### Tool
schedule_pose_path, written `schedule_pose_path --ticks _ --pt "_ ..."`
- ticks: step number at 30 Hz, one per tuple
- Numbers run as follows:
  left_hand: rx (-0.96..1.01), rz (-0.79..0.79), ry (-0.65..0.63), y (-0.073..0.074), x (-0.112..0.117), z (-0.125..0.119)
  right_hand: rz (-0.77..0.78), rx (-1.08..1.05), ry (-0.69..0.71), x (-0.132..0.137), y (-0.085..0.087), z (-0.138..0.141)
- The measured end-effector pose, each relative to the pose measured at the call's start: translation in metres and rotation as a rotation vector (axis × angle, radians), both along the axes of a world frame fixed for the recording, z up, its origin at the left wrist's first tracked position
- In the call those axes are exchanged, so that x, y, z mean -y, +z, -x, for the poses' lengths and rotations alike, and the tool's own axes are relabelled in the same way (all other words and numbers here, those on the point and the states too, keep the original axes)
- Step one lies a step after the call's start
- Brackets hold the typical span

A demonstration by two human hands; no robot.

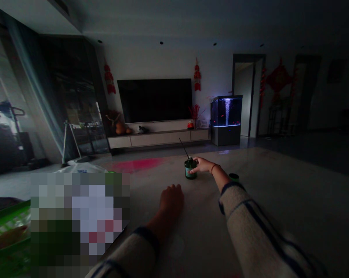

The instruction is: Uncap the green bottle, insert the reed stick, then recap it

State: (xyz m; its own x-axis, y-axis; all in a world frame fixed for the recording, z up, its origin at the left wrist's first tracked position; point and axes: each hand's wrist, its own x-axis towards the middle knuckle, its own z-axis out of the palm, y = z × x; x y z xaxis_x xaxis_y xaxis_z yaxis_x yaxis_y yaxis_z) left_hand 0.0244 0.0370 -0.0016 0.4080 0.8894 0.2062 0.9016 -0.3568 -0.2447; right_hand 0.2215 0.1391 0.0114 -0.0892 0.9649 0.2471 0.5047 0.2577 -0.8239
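My right hand (199, 165) has its fingers together against a green glass bottle (190, 170) on the pale tabletop (275, 216); I cannot tell if they clamp it. A thin black stick (182, 147) rises from the bottle, a small green cap (234, 177) sits right of it, and a TV (154, 100) and lit aquarium (226, 114) stand far beyond it. Nearer me than the bottle, my left hand (171, 200) rests with its fingers curled together.

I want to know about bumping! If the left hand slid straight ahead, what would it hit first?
Probably the green bottle with thin sticks, which the right hand touches. Depth is hard to judge, so the left hand might slip past it.
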Motion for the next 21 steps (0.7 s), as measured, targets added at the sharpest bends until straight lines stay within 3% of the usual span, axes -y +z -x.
schedule_pose_path --ticks 10,21 --pt "-0.021 0.023 -0.004 0.003 0.001 0.000 -0.005 0.015 0.030 -0.005 -0.004 -0.006" --pt "-0.047 0.021 -0.026 0.003 0.001 0.001 -0.010 0.020 0.041 -0.013 -0.018 0.007"
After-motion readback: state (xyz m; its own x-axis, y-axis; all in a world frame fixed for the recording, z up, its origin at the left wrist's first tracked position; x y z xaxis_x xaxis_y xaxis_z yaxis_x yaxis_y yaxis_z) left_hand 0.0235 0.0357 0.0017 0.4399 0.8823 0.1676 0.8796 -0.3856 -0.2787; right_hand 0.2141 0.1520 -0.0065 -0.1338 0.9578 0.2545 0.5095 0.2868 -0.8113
